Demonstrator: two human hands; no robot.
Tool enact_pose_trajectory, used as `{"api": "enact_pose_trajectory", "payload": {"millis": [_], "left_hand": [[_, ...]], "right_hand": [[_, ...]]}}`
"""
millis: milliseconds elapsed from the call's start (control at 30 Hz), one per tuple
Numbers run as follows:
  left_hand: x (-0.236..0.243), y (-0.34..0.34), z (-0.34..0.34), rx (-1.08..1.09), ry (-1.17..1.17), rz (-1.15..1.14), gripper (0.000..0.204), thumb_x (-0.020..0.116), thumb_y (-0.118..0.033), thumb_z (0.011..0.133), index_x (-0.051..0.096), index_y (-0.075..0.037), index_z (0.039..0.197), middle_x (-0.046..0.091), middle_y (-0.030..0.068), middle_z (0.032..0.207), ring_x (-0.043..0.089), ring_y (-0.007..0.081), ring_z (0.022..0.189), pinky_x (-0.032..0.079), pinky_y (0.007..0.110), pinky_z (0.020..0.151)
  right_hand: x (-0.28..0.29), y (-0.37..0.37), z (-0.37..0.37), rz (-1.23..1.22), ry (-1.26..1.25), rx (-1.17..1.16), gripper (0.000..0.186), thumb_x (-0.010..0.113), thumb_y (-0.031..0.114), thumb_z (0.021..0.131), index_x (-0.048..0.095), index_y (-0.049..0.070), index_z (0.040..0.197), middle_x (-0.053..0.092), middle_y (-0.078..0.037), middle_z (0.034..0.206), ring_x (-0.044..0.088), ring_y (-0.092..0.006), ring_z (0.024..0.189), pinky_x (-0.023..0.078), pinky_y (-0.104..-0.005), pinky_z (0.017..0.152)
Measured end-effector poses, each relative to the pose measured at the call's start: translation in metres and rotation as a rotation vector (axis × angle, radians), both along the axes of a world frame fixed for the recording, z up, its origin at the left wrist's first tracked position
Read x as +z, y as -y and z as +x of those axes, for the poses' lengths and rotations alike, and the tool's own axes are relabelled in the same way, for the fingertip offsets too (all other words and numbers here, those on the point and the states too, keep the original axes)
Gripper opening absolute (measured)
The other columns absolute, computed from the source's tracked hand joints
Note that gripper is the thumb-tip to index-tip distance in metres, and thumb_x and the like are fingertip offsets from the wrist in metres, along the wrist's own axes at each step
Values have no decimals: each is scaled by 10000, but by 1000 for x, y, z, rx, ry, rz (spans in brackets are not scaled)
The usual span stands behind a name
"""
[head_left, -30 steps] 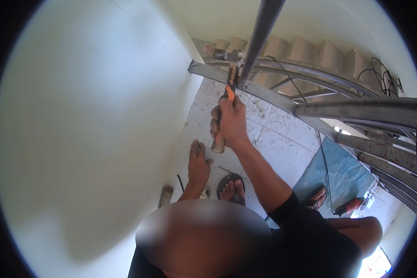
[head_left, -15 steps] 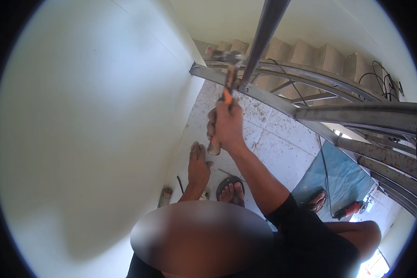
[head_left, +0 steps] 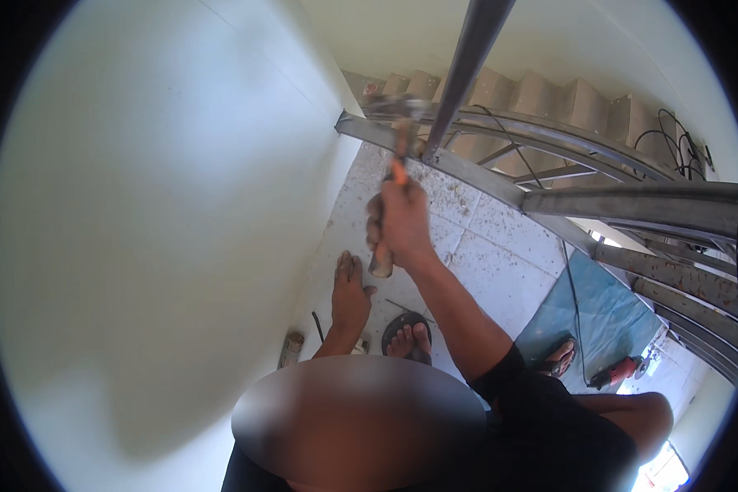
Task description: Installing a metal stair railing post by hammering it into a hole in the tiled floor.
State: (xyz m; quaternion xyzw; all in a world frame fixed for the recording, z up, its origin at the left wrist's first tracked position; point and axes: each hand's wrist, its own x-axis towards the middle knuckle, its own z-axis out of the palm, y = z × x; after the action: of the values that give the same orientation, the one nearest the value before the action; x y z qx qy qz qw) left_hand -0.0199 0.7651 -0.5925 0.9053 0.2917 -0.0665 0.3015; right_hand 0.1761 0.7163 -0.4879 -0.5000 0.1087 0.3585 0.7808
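My right hand is closed around the handle of a claw hammer with orange and black parts. The hammer's head is smeared by motion and lies beside an upright metal post. Whether it touches the post I cannot tell. That post rises from a flat metal rail that runs from the wall toward the right. My left hand is empty, its fingers stretched out over the floor next to the wall.
White floor tiles carry scattered debris. Concrete stairs descend behind the metal railing. A red angle grinder with a cable rests at the blue-green sheet on the right. A pale wall stands close at left.
The hammer has shifted slightly, its head blurring a little to the left. My right hand has moved very little, and my left hand stays in place.
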Motion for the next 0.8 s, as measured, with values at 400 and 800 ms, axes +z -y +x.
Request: {"api": "enact_pose_trajectory", "payload": {"millis": [400,800], "left_hand": [[-2,0,-2,-17,7,8,689,719,-45,739,403,84,1337,308,267,1456,303,398,1356,306,415,1105],[1,2,-4,-8,-6,-1,704,725,-35,727,399,85,1339,308,261,1458,297,397,1361,300,416,1110]], "right_hand": [[3,-3,-3,-49,-31,165,140,441,203,901,402,72,933,482,-48,631,460,-140,385,392,-322,317],[1,-3,-3,-111,-56,231,177,459,205,893,418,46,959,487,-60,640,459,-156,374,395,-329,321]]}}
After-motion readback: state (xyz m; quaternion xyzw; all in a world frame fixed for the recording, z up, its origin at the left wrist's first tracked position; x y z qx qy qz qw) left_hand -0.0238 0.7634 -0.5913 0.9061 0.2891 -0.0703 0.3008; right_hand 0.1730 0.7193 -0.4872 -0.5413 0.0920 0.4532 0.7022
